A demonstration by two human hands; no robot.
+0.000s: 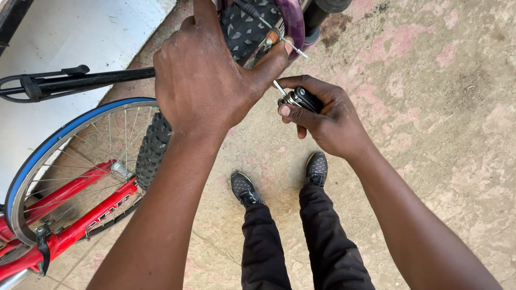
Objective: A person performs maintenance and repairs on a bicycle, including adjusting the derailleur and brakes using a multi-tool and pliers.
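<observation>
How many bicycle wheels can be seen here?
2: a knobby-tyred wheel at top centre under the left hand, and a blue-tyred wheel at left on the red frame. Others may be off-frame.

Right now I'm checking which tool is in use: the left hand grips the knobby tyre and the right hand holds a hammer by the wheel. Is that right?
Not quite. In the head view the right hand holds a folding multi-tool, not a hammer. The rest stands: the left hand grips the knobby tyre.
</observation>
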